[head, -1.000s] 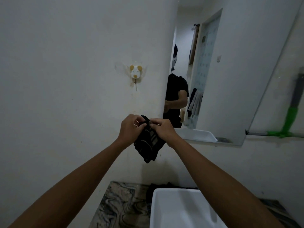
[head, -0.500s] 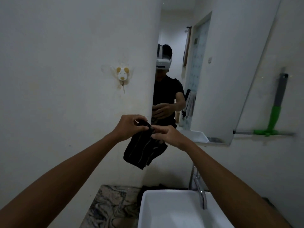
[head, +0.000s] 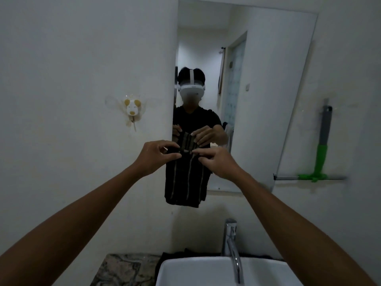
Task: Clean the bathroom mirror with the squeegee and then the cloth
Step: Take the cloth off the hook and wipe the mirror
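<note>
A dark cloth (head: 185, 182) with pale stripes hangs in front of the lower left part of the tall wall mirror (head: 268, 79). My left hand (head: 154, 155) pinches its top left corner and my right hand (head: 218, 162) pinches its top right corner, so both are shut on it. The cloth hangs flat and spread between them. A squeegee (head: 321, 157) with a grey and green handle leans against the wall to the right of the mirror, blade down on a narrow ledge. The mirror reflects a person in a black shirt holding the cloth.
A white basin (head: 195, 271) with a chrome tap (head: 232, 244) stands below the cloth. A marbled counter (head: 123, 269) lies to its left. A small animal-shaped wall hook (head: 132, 109) is fixed left of the mirror.
The view has swung right, so the mirror is now straight ahead. My hands have drawn apart and the bunched cloth now hangs spread open between them.
</note>
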